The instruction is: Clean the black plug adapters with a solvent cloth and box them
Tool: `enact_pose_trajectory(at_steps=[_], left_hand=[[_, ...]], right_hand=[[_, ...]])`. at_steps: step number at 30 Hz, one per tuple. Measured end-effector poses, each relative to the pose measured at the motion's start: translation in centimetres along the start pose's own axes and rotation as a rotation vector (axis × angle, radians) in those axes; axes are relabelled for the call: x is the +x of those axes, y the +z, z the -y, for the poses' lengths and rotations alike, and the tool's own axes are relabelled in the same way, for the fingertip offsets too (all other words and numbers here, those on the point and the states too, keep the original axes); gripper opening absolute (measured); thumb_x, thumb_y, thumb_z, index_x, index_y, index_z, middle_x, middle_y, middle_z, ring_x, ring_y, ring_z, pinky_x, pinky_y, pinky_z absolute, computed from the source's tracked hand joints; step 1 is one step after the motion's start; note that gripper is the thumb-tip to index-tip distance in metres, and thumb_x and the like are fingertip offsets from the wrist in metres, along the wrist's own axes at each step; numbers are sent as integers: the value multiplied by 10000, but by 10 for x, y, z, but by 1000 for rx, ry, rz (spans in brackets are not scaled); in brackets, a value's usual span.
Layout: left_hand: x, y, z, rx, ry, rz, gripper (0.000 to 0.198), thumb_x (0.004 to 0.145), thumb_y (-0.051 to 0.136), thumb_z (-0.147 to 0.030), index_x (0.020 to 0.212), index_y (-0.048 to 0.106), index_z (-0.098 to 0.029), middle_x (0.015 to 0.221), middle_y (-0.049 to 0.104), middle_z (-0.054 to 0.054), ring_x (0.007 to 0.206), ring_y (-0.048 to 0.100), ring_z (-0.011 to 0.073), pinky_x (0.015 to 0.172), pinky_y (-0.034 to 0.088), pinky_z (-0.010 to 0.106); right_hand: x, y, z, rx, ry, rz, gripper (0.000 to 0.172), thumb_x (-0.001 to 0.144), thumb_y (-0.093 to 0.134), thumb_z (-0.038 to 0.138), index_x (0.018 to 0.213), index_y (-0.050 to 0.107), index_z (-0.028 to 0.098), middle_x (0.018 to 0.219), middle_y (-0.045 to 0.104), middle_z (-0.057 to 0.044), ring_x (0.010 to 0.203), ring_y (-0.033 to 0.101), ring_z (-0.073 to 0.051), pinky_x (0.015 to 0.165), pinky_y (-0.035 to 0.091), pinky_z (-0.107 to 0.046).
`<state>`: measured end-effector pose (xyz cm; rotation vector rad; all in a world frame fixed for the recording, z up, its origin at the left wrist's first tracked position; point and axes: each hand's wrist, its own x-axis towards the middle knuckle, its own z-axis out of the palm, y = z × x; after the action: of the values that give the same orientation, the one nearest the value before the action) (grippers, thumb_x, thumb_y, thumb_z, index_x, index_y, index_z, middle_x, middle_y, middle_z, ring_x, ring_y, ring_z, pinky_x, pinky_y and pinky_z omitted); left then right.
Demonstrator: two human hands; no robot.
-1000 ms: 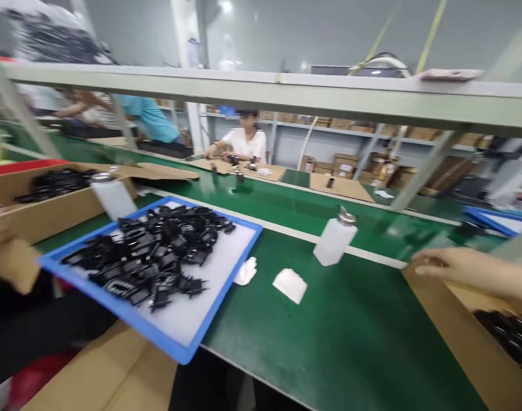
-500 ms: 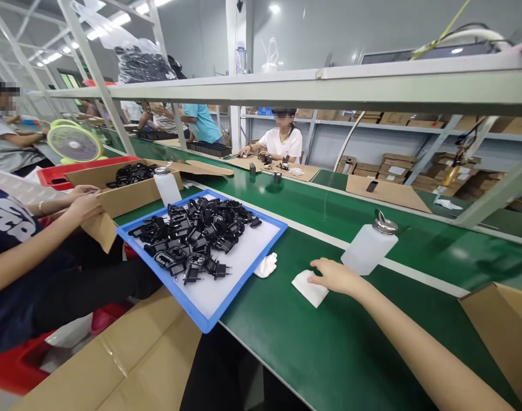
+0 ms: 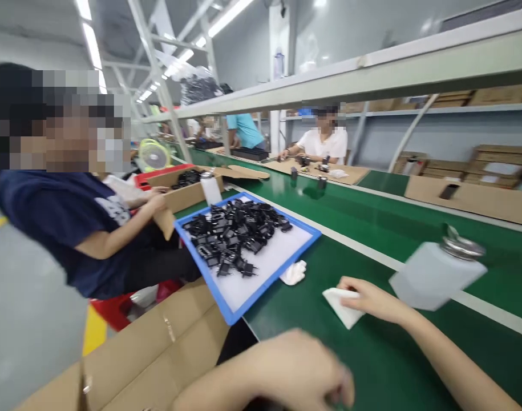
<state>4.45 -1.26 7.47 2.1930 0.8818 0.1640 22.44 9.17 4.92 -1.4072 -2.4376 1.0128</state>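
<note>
Though folded, cloth (image 3: 344,315) in right fingers (image 3: 355,285)

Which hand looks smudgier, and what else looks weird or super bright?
In the head view, the left hand is smeared, the right hand at the folded white sheet clearer; also in the head view, the nearer bottle looks slanted and soft, and ceiling lights glare.

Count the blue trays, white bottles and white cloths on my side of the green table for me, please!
Blue tray: 1
White bottles: 2, a bigger-looking one on the right and one behind the tray
White cloths: 2, a folded one at the right hand and a crumpled one beside the tray
Total: 5
</note>
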Motion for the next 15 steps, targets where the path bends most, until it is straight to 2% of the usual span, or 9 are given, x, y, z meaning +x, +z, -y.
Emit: enact_pose_trajectory(at_steps=[1, 3, 4, 6, 8, 10, 12, 15], left_hand=[[17, -13, 2, 35, -24, -31, 361, 610, 543, -444, 875, 538, -199, 836, 564, 24, 790, 527, 184, 692, 402, 304], [57, -37, 11, 151, -151, -218, 481, 599, 540, -441, 986, 487, -160, 924, 547, 83, 872, 504, 241, 709, 390, 328], [77, -45, 18, 151, -195, -258, 568, 577, 567, -419, 1047, 443, -127, 985, 522, 119, 924, 476, 267, 727, 383, 339], [111, -55, 34, 49, -270, -245, 741, 491, 642, -368, 1117, 368, -83, 1058, 473, 161, 940, 460, 287, 735, 378, 362], [132, -54, 50, -279, -229, -178, 782, 431, 678, -324, 1109, 365, -90, 997, 506, 115, 859, 503, 221, 701, 402, 312], [140, -46, 62, -678, -187, -155, 751, 405, 689, -278, 1067, 385, -95, 868, 538, 50, 739, 523, 138, 651, 416, 255], [142, -36, 71, -955, -196, -239, 698, 421, 681, -230, 1035, 381, -83, 758, 538, 11, 638, 510, 88, 602, 415, 223], [144, -25, 75, -1002, -230, -448, 611, 481, 639, -152, 1018, 358, -80, 652, 526, -20, 512, 465, 56, 514, 384, 199]], right_hand=[[1, 0, -5, 91, -1, -54, 206, 601, 454, 391, 584, 385, 198, 606, 471, 15, 600, 464, -150, 531, 366, -240], [2, 0, -12, 242, 49, -180, 264, 574, 461, 460, 595, 392, 206, 570, 473, 20, 556, 463, -155, 493, 365, -247], [3, -1, -15, 300, 89, -256, 280, 554, 474, 476, 602, 400, 210, 563, 478, 17, 545, 467, -160, 481, 367, -253], [2, -1, -16, 417, 165, -398, 293, 539, 491, 483, 630, 416, 215, 564, 491, 9, 541, 482, -171, 470, 379, -264], [0, -1, -16, 542, 216, -507, 300, 544, 502, 479, 674, 424, 220, 593, 513, -2, 567, 512, -189, 475, 406, -276], [0, 1, -16, 656, 263, -574, 336, 539, 522, 471, 747, 424, 225, 651, 542, -16, 613, 543, -216, 484, 439, -294], [2, 3, -18, 752, 324, -590, 424, 512, 553, 462, 836, 406, 232, 747, 567, -39, 677, 561, -245, 502, 469, -314], [7, 8, -24, 816, 413, -575, 534, 477, 566, 470, 916, 364, 242, 861, 569, -82, 748, 566, -274, 536, 501, -341]])
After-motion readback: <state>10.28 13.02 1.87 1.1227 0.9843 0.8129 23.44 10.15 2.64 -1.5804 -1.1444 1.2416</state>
